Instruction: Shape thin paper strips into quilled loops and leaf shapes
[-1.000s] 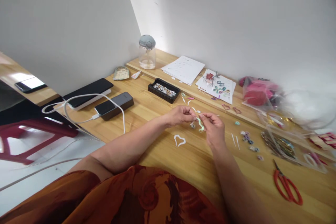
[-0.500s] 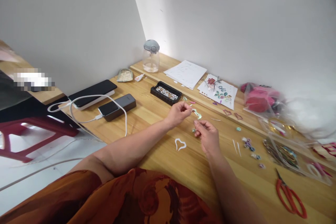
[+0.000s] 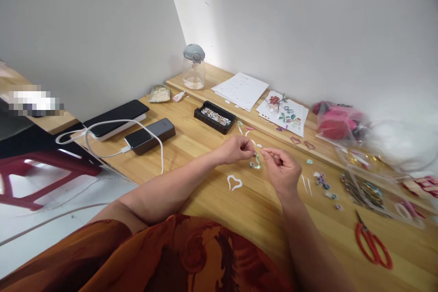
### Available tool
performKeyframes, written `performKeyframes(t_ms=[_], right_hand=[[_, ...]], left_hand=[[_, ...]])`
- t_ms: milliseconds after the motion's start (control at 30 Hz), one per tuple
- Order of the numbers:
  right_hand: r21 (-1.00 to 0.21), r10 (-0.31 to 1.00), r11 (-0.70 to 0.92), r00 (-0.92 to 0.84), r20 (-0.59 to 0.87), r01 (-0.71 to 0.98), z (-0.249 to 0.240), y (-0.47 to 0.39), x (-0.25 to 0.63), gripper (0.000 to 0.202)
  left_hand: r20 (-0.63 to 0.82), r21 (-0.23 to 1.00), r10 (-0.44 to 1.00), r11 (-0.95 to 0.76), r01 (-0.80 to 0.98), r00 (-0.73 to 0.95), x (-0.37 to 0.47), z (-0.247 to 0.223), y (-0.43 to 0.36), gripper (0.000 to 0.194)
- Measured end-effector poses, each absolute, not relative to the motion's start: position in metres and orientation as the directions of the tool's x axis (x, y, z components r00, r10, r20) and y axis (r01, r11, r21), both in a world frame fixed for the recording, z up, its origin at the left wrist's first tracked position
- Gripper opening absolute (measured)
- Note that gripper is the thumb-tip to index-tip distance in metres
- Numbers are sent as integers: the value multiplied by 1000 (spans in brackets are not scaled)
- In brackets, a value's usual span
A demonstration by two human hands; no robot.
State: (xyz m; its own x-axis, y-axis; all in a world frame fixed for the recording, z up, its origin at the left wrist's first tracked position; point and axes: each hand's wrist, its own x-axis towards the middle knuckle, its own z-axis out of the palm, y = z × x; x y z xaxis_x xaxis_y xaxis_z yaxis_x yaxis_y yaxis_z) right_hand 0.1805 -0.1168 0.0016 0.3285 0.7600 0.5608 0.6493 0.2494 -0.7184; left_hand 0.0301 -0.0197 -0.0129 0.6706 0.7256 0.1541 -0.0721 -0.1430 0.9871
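My left hand (image 3: 238, 149) is closed in a pinch on a small curvy pale green strip (image 3: 258, 161), which hangs from its fingertips over the table. My right hand (image 3: 283, 169) is just to the right, thumb and forefinger pressed together. Whatever it pinches is too thin to make out. Beside the strip, a small greenish bobbin (image 3: 252, 164) rests on the wood. A white heart-shaped outline (image 3: 229, 183), with a gap at its lower side, lies nearer to me. Small white leaf-like pieces (image 3: 259, 146) are scattered beyond my hands.
A black tray of beads (image 3: 215, 117) stands behind my left hand. To the right lie two white strips (image 3: 307, 185), several thread bobbins (image 3: 321, 181) and red-handled scissors (image 3: 372, 242). Farther back are paper sheets (image 3: 239, 90) and a lidded jar (image 3: 194, 67). A cabled power bank (image 3: 150, 136) sits left.
The right hand has moved up and to the right, level with the left fingertips. The green strip now hangs down instead of slanting between the hands. The view has shifted slightly.
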Motion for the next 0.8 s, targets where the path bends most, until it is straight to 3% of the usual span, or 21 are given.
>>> performKeyframes(t_ms=[200,333,433,633,800], right_hand=[[-872,824,190,409,392,452,-7,-110,184,16],[-987,872,103,466,149,124,-14,-103,185,20],[-995,890,61,455,16,-84,-19,-101,182,24],[-981,915,24,400,-57,-195,-21,-105,164,28],[-969,915,-26,384,-122,-246,-21,-106,159,30]], left_hand=[[78,992,612,31,-122,787,27,-7,-24,19],[85,975,649,102,-197,756,26,-3,-23,25],[106,958,704,117,-262,703,27,-2,-21,27],[123,922,826,110,-372,549,30,-3,-19,27],[178,915,896,1,-404,407,34,-11,-16,24]])
